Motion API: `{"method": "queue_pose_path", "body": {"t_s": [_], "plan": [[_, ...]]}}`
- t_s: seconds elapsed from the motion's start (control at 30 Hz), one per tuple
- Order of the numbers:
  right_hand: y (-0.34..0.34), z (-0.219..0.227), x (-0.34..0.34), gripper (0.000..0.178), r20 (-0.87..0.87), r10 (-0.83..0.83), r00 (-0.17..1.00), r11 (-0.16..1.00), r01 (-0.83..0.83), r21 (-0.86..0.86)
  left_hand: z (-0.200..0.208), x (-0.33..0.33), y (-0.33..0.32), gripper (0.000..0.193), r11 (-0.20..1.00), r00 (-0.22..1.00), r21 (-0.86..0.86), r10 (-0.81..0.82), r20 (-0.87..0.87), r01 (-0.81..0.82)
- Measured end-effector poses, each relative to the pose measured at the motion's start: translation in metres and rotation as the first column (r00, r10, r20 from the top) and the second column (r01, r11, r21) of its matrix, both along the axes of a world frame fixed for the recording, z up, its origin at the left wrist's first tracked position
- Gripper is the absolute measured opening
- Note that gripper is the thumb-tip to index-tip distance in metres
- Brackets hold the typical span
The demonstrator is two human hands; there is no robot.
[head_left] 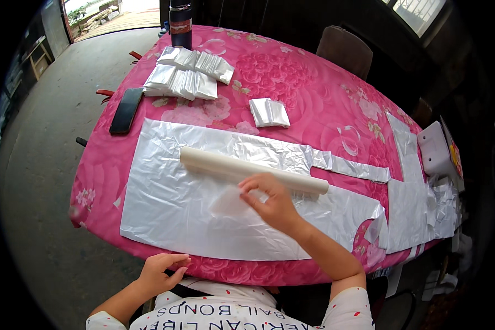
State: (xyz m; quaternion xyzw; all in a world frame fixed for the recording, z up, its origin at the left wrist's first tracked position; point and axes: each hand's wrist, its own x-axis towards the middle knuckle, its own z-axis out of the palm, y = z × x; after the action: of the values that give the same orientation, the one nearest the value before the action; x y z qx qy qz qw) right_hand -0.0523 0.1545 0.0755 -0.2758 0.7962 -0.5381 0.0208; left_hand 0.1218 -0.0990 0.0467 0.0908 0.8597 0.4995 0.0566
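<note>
A large white plastic sheet (159,203), with curved cut-outs and a strap-like strip at its right end, lies spread on the table before me. A long cream-coloured rod or tube (214,161) rests on it at a slant. My right hand (272,202) is over the sheet, just on the near side of the rod, with thumb and fingertips drawn together. A faint whitish, see-through patch (225,202) shows beside the fingertips; whether it is film in their grip is unclear. My left hand (162,272) is at the table's near edge, empty, its thumb apart from the bent fingers.
Folded silvery-white plastic packets (187,74) are heaped at far left; a smaller bundle (269,113) lies beyond the sheet. A phone (126,111) and a dark bottle (180,27) are at left. More plastic sheets (407,214) and a white container (435,147) are at right.
</note>
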Motion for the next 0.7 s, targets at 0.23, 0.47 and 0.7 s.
{"method": "queue_pose_path", "body": {"t_s": [0.23,0.47,0.7], "plan": [[0.05,-0.04,-0.197,0.023,0.43,-0.414,0.802,0.767,0.562,-0.309,-0.001,0.003,0.01,0.025,0.99,0.993,0.142,-0.033,0.109,0.017],[0.046,-0.065,-0.225,0.039,-0.19,-0.745,0.639,0.512,0.731,0.451,-0.002,0.014,0.003,0.025,0.982,0.977,0.166,0.049,0.208,-0.085],[0.068,-0.034,-0.159,0.037,-0.201,-0.464,0.863,0.814,0.505,0.287,0.001,0.004,0.009,0.023,0.993,0.987,0.121,-0.032,0.158,0.013]]}}
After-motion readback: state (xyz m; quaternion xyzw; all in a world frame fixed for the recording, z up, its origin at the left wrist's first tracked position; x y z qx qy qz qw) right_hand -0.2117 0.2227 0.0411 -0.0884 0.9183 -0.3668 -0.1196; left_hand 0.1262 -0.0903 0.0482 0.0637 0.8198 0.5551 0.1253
